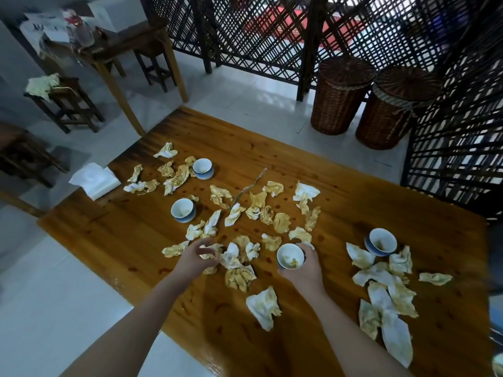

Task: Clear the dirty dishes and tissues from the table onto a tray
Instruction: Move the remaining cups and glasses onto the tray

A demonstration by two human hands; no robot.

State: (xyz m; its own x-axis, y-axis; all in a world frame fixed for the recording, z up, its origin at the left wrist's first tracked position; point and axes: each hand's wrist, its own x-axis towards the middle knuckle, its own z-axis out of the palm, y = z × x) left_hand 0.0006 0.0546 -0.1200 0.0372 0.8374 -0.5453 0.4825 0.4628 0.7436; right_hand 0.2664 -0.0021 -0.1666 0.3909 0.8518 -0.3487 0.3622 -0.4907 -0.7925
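Several crumpled, yellow-stained tissues (239,277) lie scattered over the wooden table (353,191). My right hand (302,270) grips a white and blue teacup (290,256) near the table's front middle. My left hand (197,258) has its fingers curled around a stained tissue (209,254) on the tabletop. Three more cups stand on the table: one at the far left (202,168), one at the middle left (183,210), one at the right (380,241). A thin stick (249,187) lies among the tissues. No tray is in view.
A pack of clean white tissues (95,180) sits on the table's left corner. Two wicker baskets (340,96) stand on the floor beyond the table by a lattice screen (272,31). Wooden stools (64,104) and a side table (122,47) are at the far left.
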